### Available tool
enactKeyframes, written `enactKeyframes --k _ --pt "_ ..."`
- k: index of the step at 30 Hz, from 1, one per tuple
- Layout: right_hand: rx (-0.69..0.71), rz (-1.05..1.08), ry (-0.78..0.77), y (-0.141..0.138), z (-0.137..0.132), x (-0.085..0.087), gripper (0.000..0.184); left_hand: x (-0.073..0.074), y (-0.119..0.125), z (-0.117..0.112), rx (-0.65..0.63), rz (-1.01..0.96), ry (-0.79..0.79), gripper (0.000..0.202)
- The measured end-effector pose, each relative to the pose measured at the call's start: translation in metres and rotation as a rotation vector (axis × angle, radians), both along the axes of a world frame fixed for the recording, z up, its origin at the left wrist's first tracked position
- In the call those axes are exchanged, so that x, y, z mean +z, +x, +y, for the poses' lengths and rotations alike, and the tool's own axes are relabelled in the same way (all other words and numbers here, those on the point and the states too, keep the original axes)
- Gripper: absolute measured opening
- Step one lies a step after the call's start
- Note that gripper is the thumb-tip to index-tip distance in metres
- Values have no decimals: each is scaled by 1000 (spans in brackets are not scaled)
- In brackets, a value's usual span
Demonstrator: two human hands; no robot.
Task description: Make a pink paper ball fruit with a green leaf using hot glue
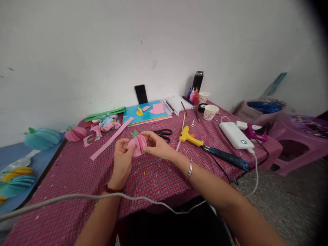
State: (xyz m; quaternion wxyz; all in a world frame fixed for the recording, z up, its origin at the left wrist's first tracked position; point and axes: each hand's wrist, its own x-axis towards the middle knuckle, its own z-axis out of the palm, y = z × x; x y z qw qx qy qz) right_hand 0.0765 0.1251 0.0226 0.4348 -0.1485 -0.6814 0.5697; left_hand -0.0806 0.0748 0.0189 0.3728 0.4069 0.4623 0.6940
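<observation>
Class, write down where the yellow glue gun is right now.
Head view: the yellow glue gun lies on the table right of centre, between the black scissors and the white power bank.

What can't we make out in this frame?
Head view:
- parts of the paper ball: under the left hand and right hand.
- blades of the scissors: behind the right hand.
- print on the cup: too small.
- paper shapes, far left: cut off by the edge.
- top right corner: dark.

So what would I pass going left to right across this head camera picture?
Teal paper fruit → long pink strip → held pink paper fruit → yellow glue gun → white power bank → pink stool.
</observation>
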Motion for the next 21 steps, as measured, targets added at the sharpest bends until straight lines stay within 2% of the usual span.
enactKeyframes --k 2,6,8,14,21 --pt "-25 -26 22 0 0 0 50 -2 -1 0 -1 27 4 39" --pt "-83 -84 85 -1 0 0 51 -5 -4 -2 -12 102 -22 17" --pt "-117 -116 129 0 -3 3 52 -6 -4 -3 -32 128 -34 13" --pt "-182 -214 282 3 -13 11 53 -2 -2 -5 -68 149 -38 21" --pt "-203 -254 391 3 -15 9 53 -1 1 -7 -41 132 -24 26"
